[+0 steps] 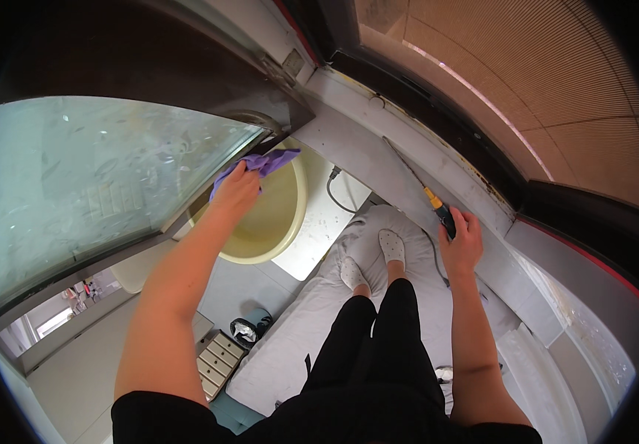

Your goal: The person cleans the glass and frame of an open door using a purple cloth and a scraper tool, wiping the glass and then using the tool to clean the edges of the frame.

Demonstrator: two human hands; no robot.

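Observation:
My left hand [237,187] grips a purple cloth [267,162] beside the lower frame of an open window sash [208,188], whose glass is on the left. Below the cloth is a cream plastic basin [280,238], partly hidden by my left arm. On the right, my right hand [461,241] is closed around the dark and yellow handle of a screwdriver [443,213]. Its long thin shaft points up and left over the pale window sill [347,139]. The screwdriver's tip is near the window track, and I cannot tell whether it touches the sill.
I stand in spotted socks on a bed with a grey sheet [297,344]. A white tabletop [308,250] bears the basin and a black plug with its cable [333,186]. Low at the left are a small bin [244,332] and a drawer unit [219,361]. A dark window frame [436,111] runs along the upper right.

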